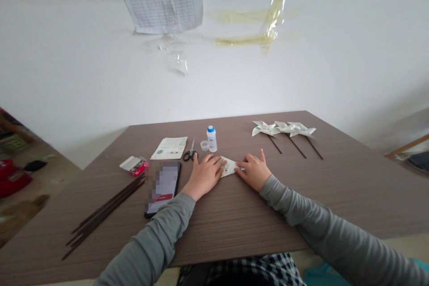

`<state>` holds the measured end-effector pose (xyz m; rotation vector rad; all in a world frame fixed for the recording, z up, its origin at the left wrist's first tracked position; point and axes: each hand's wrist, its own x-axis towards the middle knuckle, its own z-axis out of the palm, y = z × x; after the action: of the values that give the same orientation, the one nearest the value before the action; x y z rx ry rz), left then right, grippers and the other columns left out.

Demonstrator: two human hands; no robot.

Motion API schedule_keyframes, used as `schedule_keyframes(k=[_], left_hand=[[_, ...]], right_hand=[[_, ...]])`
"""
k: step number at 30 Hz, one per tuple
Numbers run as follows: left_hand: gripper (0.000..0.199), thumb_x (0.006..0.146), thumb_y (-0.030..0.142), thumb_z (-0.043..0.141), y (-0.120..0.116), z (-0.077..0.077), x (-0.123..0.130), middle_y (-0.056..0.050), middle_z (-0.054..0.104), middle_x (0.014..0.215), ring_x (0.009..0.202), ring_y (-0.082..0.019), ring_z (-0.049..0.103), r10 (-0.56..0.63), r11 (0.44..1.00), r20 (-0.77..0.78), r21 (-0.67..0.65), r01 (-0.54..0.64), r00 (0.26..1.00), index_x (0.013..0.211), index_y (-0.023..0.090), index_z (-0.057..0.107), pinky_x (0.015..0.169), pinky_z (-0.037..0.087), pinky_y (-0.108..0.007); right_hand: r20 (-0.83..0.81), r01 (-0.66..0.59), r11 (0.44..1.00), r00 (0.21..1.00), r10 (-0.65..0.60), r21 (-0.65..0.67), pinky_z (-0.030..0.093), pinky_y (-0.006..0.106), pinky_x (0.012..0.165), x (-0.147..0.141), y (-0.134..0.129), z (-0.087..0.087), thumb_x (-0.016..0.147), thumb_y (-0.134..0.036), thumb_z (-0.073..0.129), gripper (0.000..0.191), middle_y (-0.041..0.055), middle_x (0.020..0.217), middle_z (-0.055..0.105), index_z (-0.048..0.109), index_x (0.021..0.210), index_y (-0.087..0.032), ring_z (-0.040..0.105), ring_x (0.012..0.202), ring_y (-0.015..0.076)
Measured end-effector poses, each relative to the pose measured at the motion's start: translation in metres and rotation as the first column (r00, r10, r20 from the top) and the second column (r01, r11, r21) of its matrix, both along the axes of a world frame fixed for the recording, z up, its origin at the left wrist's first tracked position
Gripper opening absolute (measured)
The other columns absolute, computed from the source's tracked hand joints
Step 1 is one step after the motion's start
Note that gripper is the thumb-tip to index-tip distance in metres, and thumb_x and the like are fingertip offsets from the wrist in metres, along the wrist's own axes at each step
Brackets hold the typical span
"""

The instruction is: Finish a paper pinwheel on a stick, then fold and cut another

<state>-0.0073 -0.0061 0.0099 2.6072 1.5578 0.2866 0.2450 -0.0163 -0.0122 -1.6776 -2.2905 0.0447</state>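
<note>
A small folded piece of printed paper (pixel 229 166) lies on the table between my hands, its pointed end towards the right. My left hand (pixel 208 173) rests on the paper's left part with its fingers stretched out flat. At the right corner, the thumb and fingertips of my right hand (pixel 255 170) pinch the paper, the little finger raised. Beyond the paper stands a white glue bottle (pixel 212 139) with a blue top, and a clear cap (pixel 204 145) sits beside it. Black-handled scissors (pixel 190 154) lie just past my left hand.
Several paper sheets (pixel 170 148) lie behind a phone (pixel 163 187) on the left. An open small red-and-white box (pixel 134 165) and several dark sticks (pixel 103 214) are further left. Three paper pinwheels (pixel 264 128) on sticks lie at the back right, near the wall.
</note>
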Motion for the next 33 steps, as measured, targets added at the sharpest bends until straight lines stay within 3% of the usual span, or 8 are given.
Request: schedule_keyframes(k=[5,10,13,22,33], left_hand=[[0.054,0.131,0.033,0.059,0.001,-0.002,-0.001,-0.007,0.079,0.189,0.181,-0.046,0.063,0.007,1.0,-0.01,-0.018,-0.007,1.0,0.177,0.046,0.083,0.155,0.026,-0.1],[0.054,0.132,0.034,0.06,0.001,0.001,-0.001,-0.007,0.077,0.191,0.186,-0.047,0.06,0.012,0.999,-0.015,-0.037,-0.012,1.0,0.18,0.046,0.081,0.155,0.027,-0.1],[0.054,0.133,0.037,0.06,0.001,0.003,-0.001,-0.006,0.075,0.194,0.189,-0.047,0.057,0.015,0.998,-0.027,-0.064,-0.017,1.0,0.183,0.046,0.079,0.155,0.024,-0.101],[0.051,0.134,0.048,0.067,0.003,0.005,-0.001,-0.008,0.075,0.193,0.189,-0.048,0.057,0.008,0.997,-0.031,-0.074,-0.01,1.0,0.183,0.045,0.078,0.155,0.025,-0.101],[0.053,0.133,0.051,0.063,0.008,0.0,-0.005,-0.005,0.074,0.195,0.188,-0.048,0.055,0.011,0.996,-0.028,-0.088,-0.013,1.0,0.184,0.048,0.078,0.157,0.023,-0.098]], right_hand=[[-0.003,0.0,1.0,1.0,0.001,0.031,0.036,0.089,0.15,0.001,0.001,-0.005,0.124,-0.035,0.077,0.028,0.0131,0.128,0.09,0.102,0.137,-0.032,0.085,0.123,0.0351],[-0.017,0.005,0.999,1.0,-0.004,0.039,0.038,0.086,0.149,-0.003,-0.003,-0.005,0.124,-0.034,0.077,0.035,0.0132,0.138,0.09,0.096,0.153,-0.035,0.082,0.133,0.036],[-0.029,-0.003,0.999,1.0,0.004,0.041,0.043,0.082,0.147,-0.008,-0.003,-0.003,0.124,-0.037,0.077,0.03,0.0137,0.143,0.088,0.098,0.145,-0.037,0.079,0.137,0.0367],[-0.036,0.096,0.994,0.995,-0.098,-0.053,0.049,0.074,0.142,-0.023,-0.003,0.006,0.121,-0.051,0.087,0.026,0.0161,0.148,0.084,0.096,0.138,-0.033,0.074,0.141,0.04],[-0.073,0.126,0.977,0.987,-0.14,-0.17,0.046,0.07,0.141,-0.017,-0.003,0.018,0.116,-0.047,0.09,0.036,0.0168,0.16,0.079,0.094,0.15,-0.035,0.069,0.15,0.0432]])
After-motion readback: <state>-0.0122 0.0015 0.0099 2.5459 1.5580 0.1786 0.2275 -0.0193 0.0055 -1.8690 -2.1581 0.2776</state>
